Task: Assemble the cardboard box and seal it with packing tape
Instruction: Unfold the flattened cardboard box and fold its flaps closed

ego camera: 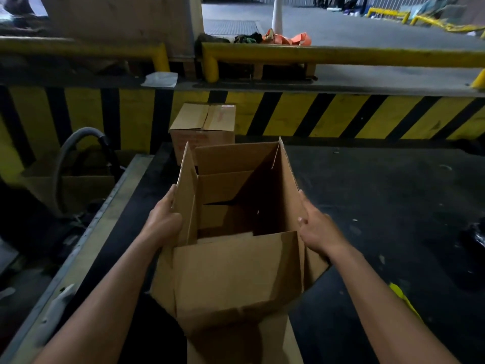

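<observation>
Clamped on the cardboard box [236, 271] from both sides: left hand [165, 219] curled round the edge of the left wall, right hand [315, 229] pinching the right wall between thumb and fingers. Held between the two hands, open mouth up and tipped toward the wrists, near flap folded out and down below the grip, far flaps standing up beyond the fingertips. Unclear whether resting on the dark table [367, 193] under the hands or carried above it. Bottom flaps dimly seen deep between the palms, folded in, no tape showing on them. Several ways to go wrong from here: squeezing inward too hard and racking the walls out of square; loosening one side and letting the box swing or tip; pressing down inside and popping unsealed bottom flaps open. No tape roll visible anywhere around the hands, so probably a one-handed reach to come, with a weaker hold meanwhile. Well beyond the fingertips, a second box [204, 119], shut, apart from the held one, easy to knock if shoved forward
</observation>
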